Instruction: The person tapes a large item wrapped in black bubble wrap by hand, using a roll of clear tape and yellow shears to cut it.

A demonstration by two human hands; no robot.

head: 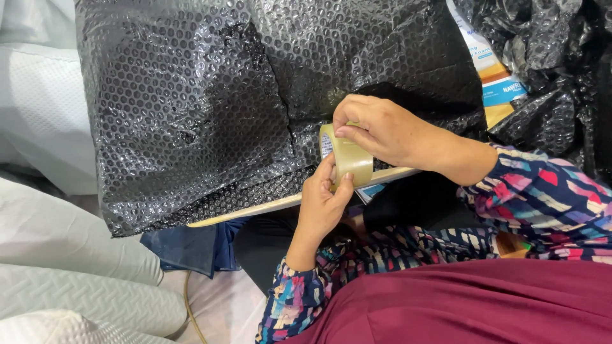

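Observation:
A large flat item wrapped in black bubble wrap (204,102) lies tilted across my lap, its pale wooden edge (255,209) showing along the bottom. Both hands hold a roll of clear brownish packing tape (347,159) at the lower edge of the wrap. My right hand (382,130) grips the roll from above, fingertips on its rim. From below, my left hand (322,204) pinches the roll between thumb and fingers. Both arms wear colourful patterned sleeves.
White quilted padding (70,255) lies at the left and lower left. More black bubble wrap (548,76) is heaped at the upper right, with a printed white, blue and orange package (494,70) beside it. Dark blue cloth (191,245) sits under the wrapped item.

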